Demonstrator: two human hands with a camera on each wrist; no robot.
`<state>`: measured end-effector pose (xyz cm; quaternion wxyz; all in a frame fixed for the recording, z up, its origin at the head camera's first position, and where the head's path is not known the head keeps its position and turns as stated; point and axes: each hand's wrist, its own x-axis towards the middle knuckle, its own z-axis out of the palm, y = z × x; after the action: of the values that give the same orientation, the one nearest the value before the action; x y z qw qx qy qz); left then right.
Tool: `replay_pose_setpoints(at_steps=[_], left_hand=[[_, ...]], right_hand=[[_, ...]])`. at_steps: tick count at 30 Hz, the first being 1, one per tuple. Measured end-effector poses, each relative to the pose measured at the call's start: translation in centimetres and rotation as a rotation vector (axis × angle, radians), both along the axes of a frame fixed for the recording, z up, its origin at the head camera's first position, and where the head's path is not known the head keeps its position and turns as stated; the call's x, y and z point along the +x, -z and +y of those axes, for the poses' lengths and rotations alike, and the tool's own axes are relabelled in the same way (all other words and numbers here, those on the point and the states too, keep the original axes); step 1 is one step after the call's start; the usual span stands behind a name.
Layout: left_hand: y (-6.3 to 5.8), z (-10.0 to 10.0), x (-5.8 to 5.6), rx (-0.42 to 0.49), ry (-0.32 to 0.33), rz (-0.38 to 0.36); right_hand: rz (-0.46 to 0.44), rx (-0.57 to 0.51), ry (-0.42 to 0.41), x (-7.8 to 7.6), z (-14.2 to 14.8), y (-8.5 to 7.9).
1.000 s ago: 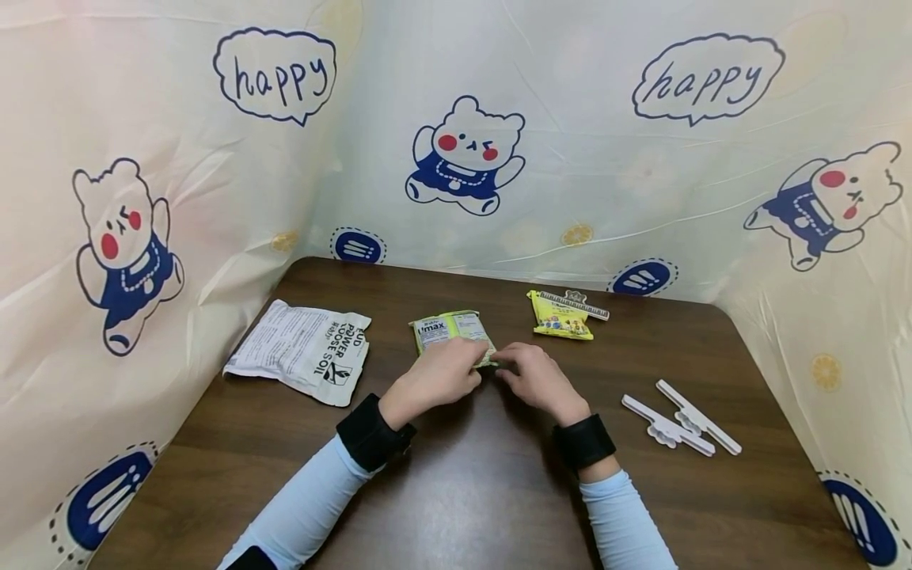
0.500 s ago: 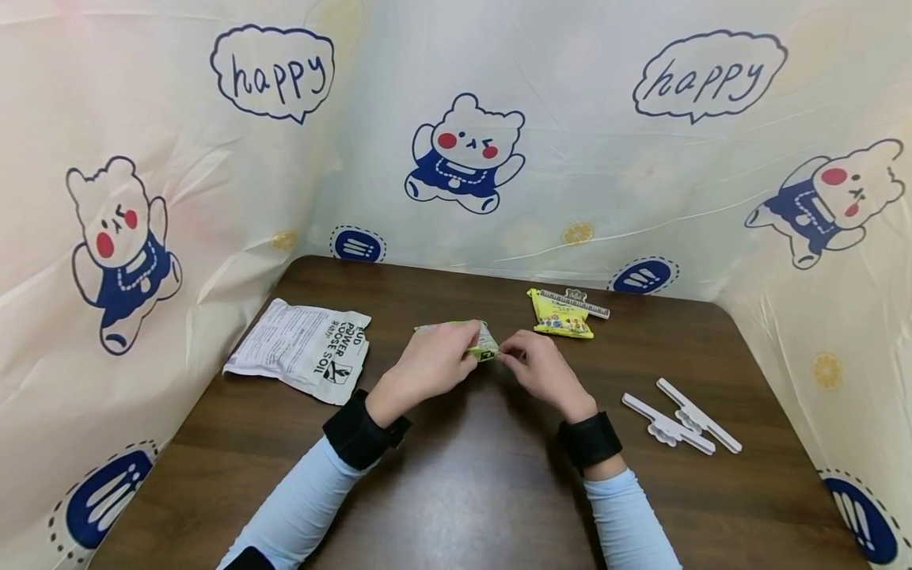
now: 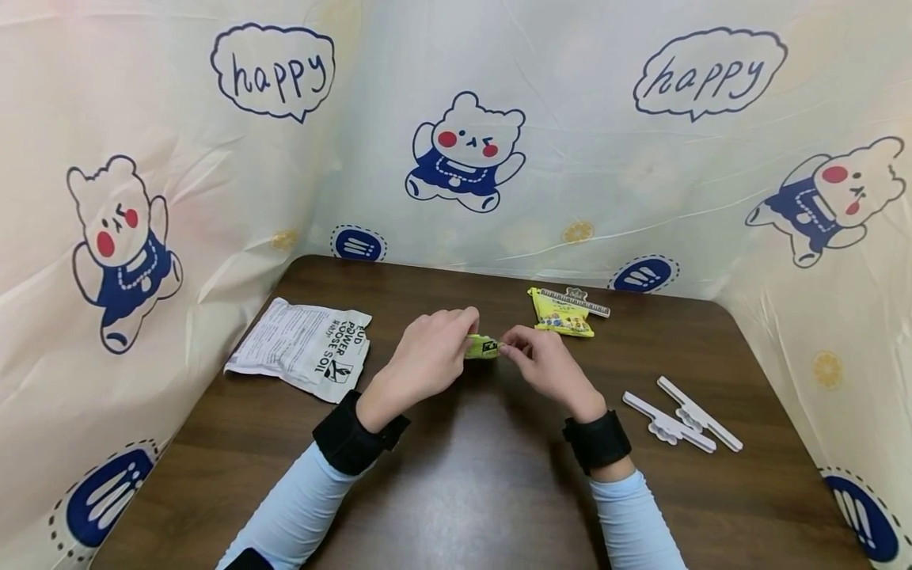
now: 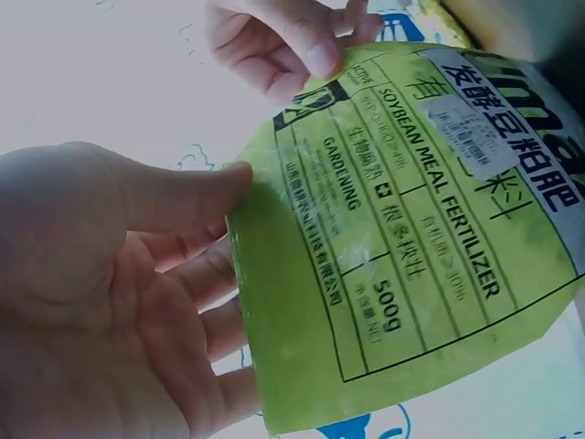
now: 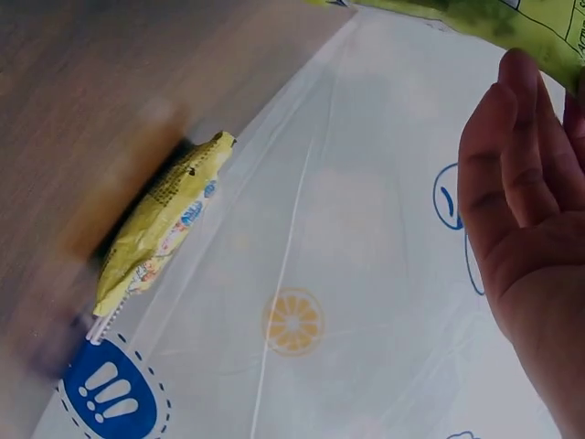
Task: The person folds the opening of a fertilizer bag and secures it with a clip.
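A green bag of soybean meal fertilizer point(image 4: 402, 229) is held up over the table between both hands. My left hand point(image 3: 431, 352) grips its edge, thumb on the printed face and fingers behind, as the left wrist view shows. At the bag's corner my right hand point(image 3: 545, 360) pinches the edge between thumb and fingers. From the head view, only a narrow green strip of the bag point(image 3: 482, 347) shows between the hands; the left hand hides the rest.
A white soil bag point(image 3: 302, 348) lies at the left. Toward the back right lies a yellow snack bag point(image 3: 559, 317) with a sealing clip point(image 3: 577, 302) across its top. Two white sealing clips point(image 3: 670, 423) rest on the right of the brown table point(image 3: 456, 491), before a printed curtain point(image 3: 591, 158).
The fertilizer bag, lying flat one second ago, is now lifted and tilted up. Both hands have risen slightly with it, and the right pinches its corner.
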<state>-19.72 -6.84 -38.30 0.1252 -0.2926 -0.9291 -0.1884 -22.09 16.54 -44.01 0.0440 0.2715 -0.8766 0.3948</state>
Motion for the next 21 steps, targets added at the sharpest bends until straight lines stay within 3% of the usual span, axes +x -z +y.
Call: replay_pose_setpoints(at_steps=[12,21], left_hand=[[-1.1,0.1,1.1,0.185,-0.079,0.044],[-0.8,0.4,0.8,0.215,-0.079,0.057]], right_hand=[[0.025,-0.092,-0.042,1.3,0.1,-1.7],[0.013,-0.107,-0.027,1.2,0.3,-2.0]])
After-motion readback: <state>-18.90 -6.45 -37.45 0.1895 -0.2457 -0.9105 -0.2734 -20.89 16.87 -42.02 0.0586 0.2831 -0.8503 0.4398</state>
